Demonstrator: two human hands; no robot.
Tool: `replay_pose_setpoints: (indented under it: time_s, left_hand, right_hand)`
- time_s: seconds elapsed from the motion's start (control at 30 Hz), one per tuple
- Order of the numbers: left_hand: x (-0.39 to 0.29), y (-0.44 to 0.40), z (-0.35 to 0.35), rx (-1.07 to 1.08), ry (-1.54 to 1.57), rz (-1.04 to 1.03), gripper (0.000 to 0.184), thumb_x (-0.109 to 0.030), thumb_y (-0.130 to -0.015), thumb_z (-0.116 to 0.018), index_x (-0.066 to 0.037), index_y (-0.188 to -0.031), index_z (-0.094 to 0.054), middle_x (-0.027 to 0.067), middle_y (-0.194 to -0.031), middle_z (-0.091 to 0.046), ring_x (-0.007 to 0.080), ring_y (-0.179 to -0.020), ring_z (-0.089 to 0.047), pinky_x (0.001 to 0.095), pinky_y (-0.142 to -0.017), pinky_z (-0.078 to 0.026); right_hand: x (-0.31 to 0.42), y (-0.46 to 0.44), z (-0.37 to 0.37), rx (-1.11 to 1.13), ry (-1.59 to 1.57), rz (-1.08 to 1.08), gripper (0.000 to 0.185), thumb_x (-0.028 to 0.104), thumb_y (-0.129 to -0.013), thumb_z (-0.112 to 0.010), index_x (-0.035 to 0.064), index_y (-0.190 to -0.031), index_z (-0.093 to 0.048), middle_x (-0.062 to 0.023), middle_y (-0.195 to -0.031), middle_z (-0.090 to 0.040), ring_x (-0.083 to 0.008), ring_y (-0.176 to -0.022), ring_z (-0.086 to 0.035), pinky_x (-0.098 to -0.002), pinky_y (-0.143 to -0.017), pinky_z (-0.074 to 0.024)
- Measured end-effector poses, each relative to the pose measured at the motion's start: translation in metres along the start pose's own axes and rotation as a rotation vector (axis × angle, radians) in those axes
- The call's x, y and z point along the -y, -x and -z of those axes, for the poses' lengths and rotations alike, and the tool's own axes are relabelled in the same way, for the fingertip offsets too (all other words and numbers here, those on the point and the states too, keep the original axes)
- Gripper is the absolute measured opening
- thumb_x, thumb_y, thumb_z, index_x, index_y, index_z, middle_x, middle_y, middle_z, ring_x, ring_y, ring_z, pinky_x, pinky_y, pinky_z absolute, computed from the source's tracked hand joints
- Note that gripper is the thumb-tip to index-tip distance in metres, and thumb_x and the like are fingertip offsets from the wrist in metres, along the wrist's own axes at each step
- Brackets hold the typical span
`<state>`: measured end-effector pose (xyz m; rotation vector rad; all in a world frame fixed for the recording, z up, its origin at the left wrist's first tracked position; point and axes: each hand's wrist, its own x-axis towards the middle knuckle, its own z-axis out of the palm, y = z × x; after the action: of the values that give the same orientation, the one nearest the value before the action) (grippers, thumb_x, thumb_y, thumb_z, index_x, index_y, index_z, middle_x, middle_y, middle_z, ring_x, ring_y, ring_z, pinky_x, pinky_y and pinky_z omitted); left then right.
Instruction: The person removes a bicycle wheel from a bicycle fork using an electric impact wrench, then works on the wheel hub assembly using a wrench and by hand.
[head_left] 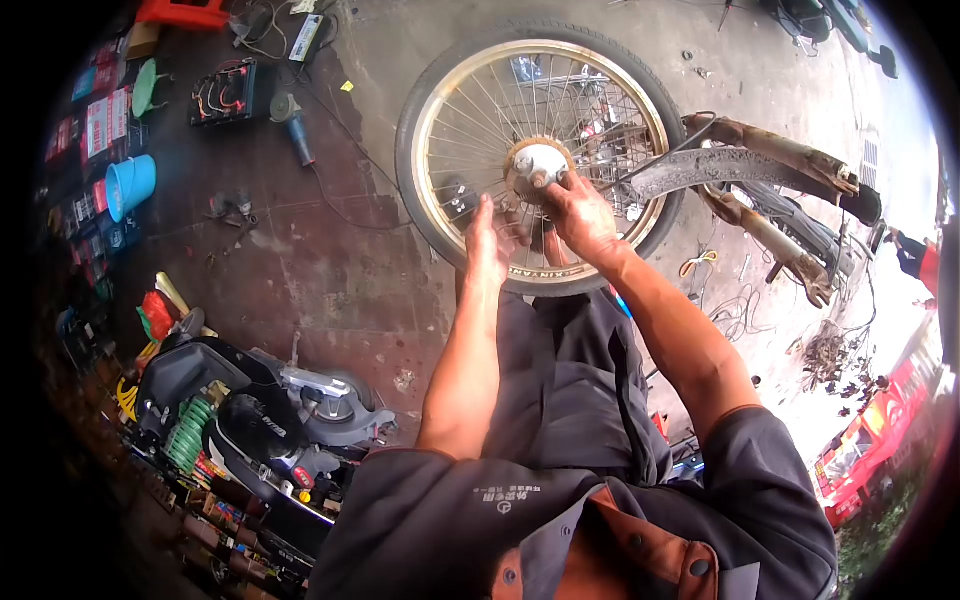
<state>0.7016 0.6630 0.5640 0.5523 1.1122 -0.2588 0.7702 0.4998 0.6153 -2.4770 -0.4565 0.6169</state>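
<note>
A spoked wheel (428, 185) with a black tyre lies in front of me, above my knees. Its hub (541, 160) is silvery, with a rusty brown ring round it. My right hand (582, 215) reaches over the rim, thumb and fingertips closed at the lower right of the hub; whatever they hold is too small to name. My left hand (487, 243) is over the lower left part of the wheel, below the hub, with the thumb pointing up and the other fingers partly hidden and blurred among the spokes.
A rusty fork with a mudguard (690, 171) lies right of the wheel. On the left are an angle grinder (298, 135), a battery (222, 95) and a blue bucket (131, 187). A black machine with a green spring (190, 434) stands lower left. Cables (738, 315) lie at right.
</note>
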Motion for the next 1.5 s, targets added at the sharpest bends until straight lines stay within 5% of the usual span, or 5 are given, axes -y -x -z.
replay_pose_setpoints:
  time_s: [0.23, 0.5, 0.7, 0.8, 1.5]
  left_hand:
    - [-0.009, 0.001, -0.003, -0.009, -0.429, -0.066, 0.033, -0.037, -0.093, -0.063, -0.004, -0.091, -0.061, 0.0076, -0.070, -0.059, 0.0216, -0.054, -0.057, 0.0384, -0.048, -0.046]
    - [-0.007, -0.003, -0.003, 0.040, -0.242, -0.098, 0.034, -0.039, -0.097, -0.057, -0.007, -0.087, -0.058, 0.0057, -0.064, -0.056, 0.0198, -0.050, -0.053, 0.0384, -0.047, -0.045]
    - [-0.017, -0.021, 0.004, -0.124, -0.652, 0.002, 0.033, -0.034, -0.096, -0.061, -0.001, -0.101, -0.061, 0.0063, -0.067, -0.059, 0.0183, -0.050, -0.057, 0.0346, -0.045, -0.049]
    - [-0.013, -0.010, 0.001, 0.062, -0.315, -0.050, 0.035, -0.036, -0.095, -0.062, -0.002, -0.098, -0.062, 0.0057, -0.065, -0.058, 0.0176, -0.046, -0.055, 0.0338, -0.041, -0.047]
    - [-0.024, -0.011, 0.006, 0.017, -0.492, -0.051, 0.034, -0.036, -0.096, -0.061, -0.002, -0.097, -0.063, 0.0060, -0.067, -0.059, 0.0180, -0.052, -0.056, 0.0351, -0.046, -0.049]
  right_hand:
    - [0.001, 0.000, 0.004, 0.028, -0.008, 0.032, 0.029, 0.013, -0.082, -0.066, 0.0197, -0.110, -0.065, -0.0108, -0.103, -0.057, -0.0336, -0.099, -0.059, -0.0457, -0.080, -0.0522]
    - [-0.002, -0.004, 0.007, 0.079, 0.014, -0.007, 0.028, 0.011, -0.083, -0.062, 0.0183, -0.111, -0.063, -0.0121, -0.106, -0.056, -0.0336, -0.104, -0.057, -0.0464, -0.083, -0.0515]
    - [-0.005, -0.004, 0.001, 0.033, -0.009, 0.019, 0.023, 0.012, -0.084, -0.063, 0.0158, -0.107, -0.063, -0.0124, -0.103, -0.056, -0.0347, -0.101, -0.058, -0.0473, -0.081, -0.0514]
    - [-0.006, -0.004, 0.002, 0.028, -0.006, 0.018, 0.019, 0.012, -0.085, -0.060, 0.0149, -0.103, -0.063, -0.0118, -0.105, -0.056, -0.0337, -0.103, -0.058, -0.0470, -0.081, -0.0524]
    - [-0.009, 0.001, 0.001, -0.002, -0.083, 0.034, 0.035, 0.013, -0.081, -0.064, 0.0166, -0.116, -0.064, -0.0138, -0.111, -0.056, -0.0334, -0.107, -0.059, -0.0438, -0.082, -0.0544]
